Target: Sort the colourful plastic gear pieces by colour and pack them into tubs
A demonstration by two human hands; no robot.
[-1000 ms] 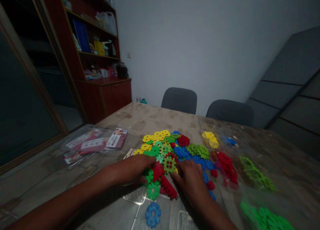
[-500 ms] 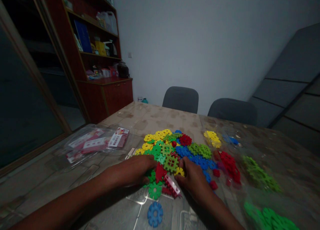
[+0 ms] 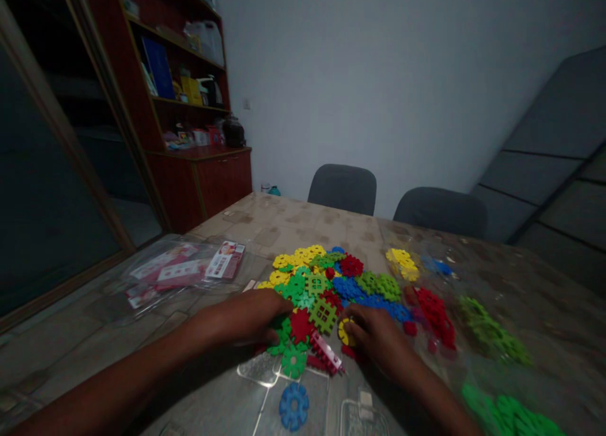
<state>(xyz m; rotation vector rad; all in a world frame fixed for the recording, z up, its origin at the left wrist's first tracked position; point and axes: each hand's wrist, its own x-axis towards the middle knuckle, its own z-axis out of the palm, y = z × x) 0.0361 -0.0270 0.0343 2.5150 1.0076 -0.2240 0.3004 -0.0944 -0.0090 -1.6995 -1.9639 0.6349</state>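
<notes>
A heap of plastic snowflake building discs [image 3: 303,256] in yellow, green, blue and red lies in front of me. My left hand [image 3: 255,316] rests at the heap's left edge, thumb and forefinger apart, beside green discs [image 3: 284,335] and a red disc [image 3: 302,325]. At the right, my right hand [image 3: 372,335] pinches a yellow snowflake disc [image 3: 345,332] between thumb and fingers. Between the hands are an olive square grid piece [image 3: 324,315] and a pink-red notched bar [image 3: 326,352]. Nearest me lies a single blue disc [image 3: 293,406].
Clear bags with pink labels [image 3: 182,269] lie on the left of the table [image 3: 284,215]. To the right are bagged yellow discs [image 3: 402,264], red pieces [image 3: 435,316], lime pieces [image 3: 495,332] and green pieces [image 3: 511,417]. Two grey chairs [image 3: 342,187] stand behind the table.
My right hand has moved slightly right, taking the yellow disc away from the olive grid piece. My left hand has drawn back a little to the left, showing more of the red disc.
</notes>
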